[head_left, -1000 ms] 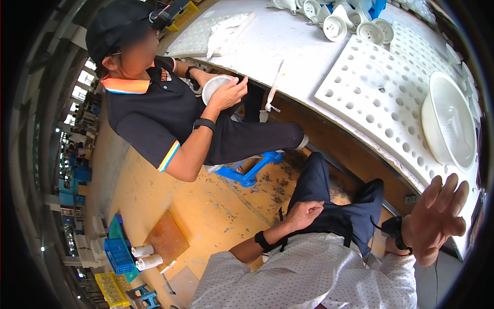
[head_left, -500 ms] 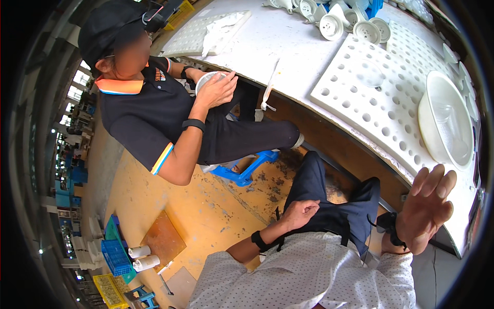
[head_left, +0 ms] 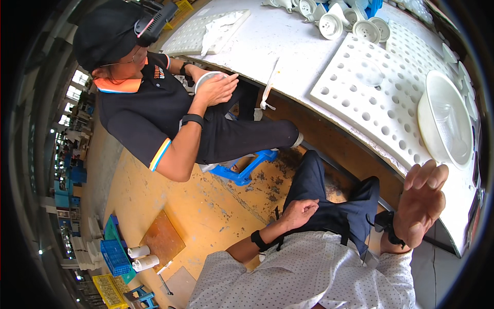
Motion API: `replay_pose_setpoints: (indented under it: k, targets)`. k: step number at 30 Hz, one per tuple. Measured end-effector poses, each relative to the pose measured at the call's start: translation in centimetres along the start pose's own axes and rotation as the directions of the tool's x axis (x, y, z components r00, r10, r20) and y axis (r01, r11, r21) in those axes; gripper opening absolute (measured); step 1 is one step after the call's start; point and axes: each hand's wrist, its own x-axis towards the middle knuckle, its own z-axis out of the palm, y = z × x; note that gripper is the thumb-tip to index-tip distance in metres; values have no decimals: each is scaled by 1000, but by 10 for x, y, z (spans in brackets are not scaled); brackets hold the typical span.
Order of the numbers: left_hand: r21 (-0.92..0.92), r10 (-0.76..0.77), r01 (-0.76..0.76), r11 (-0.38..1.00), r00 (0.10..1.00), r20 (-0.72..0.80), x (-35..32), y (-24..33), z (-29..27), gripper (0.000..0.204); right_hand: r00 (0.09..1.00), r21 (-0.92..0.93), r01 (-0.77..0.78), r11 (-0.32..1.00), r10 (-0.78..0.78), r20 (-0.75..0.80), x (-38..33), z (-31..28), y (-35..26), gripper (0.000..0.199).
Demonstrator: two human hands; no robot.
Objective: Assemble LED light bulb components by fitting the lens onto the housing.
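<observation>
Head cam: R hand [head_left: 421, 206] spread open nr white basin [head_left: 428, 123]; L hand [head_left: 301, 213] by lap [head_left: 335, 218], grip can't tell. R shd clear basin rim.

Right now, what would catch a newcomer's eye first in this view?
Probably the co-worker in an orange-collared shirt at the left, holding a round white piece. Then the person's bare right hand, raised and loosely open at the right, just below a large white bowl in the picture.
</observation>
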Motion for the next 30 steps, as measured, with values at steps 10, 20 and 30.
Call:
replay_pose_setpoints:
  k: [10, 20, 30]
  targets:
    - [22, -38, 38, 999, 999, 20, -1, 0, 0, 15, 999, -128, -19, 992, 15, -35, -5, 8, 10, 57]
    - [36, -14, 14, 999, 1000, 0, 0, -5, 1, 16, 998, -230, -53, 972, 43, -47, -14, 7, 32, 54]
    - [64, -7, 7, 998, 1000, -3, 0, -5, -1, 15, 995, -240, -102, 965, 103, -8, -16, 9, 43, 53]
